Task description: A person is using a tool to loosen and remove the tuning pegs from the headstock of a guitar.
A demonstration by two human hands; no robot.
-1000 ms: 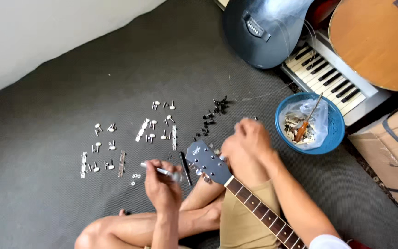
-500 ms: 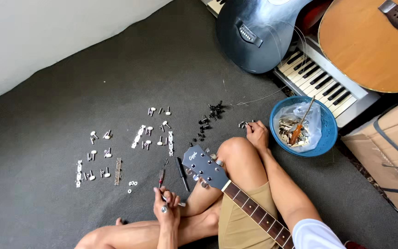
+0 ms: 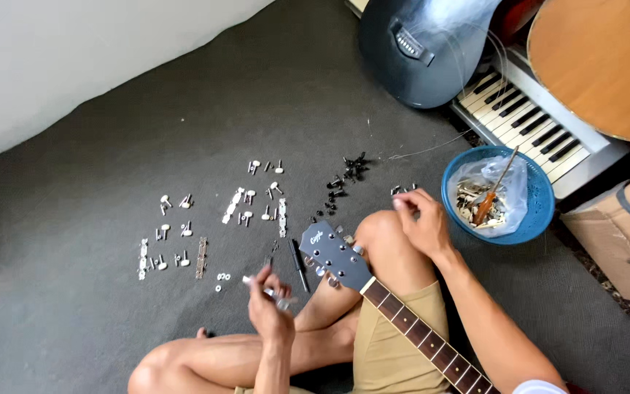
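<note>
I sit cross-legged on a grey carpet with a guitar neck across my lap, its blue-grey headstock point(image 3: 333, 253) pointing up-left. My left hand point(image 3: 270, 308) is closed on a small silver tool point(image 3: 257, 284), held just left of the headstock. My right hand point(image 3: 421, 219) reaches over my knee, fingertips down among small metal tuner parts point(image 3: 401, 191) on the carpet; whether it grips one I cannot tell. Silver tuning pegs point(image 3: 253, 203) lie in groups on the carpet to the left. Small black parts point(image 3: 344, 179) lie above the headstock.
A blue bowl point(image 3: 497, 193) with a plastic bag and a screwdriver sits at right. A dark guitar body point(image 3: 421, 44), a keyboard point(image 3: 526, 117) and a wooden guitar body point(image 3: 599, 66) lie beyond. A cardboard box point(image 3: 625, 241) stands far right. A black pen-like tool point(image 3: 299, 264) lies by the headstock.
My right hand has moved off the headstock and out to the right, past my knee, down to the parts on the carpet. My left hand lifted the silver tool slightly.
</note>
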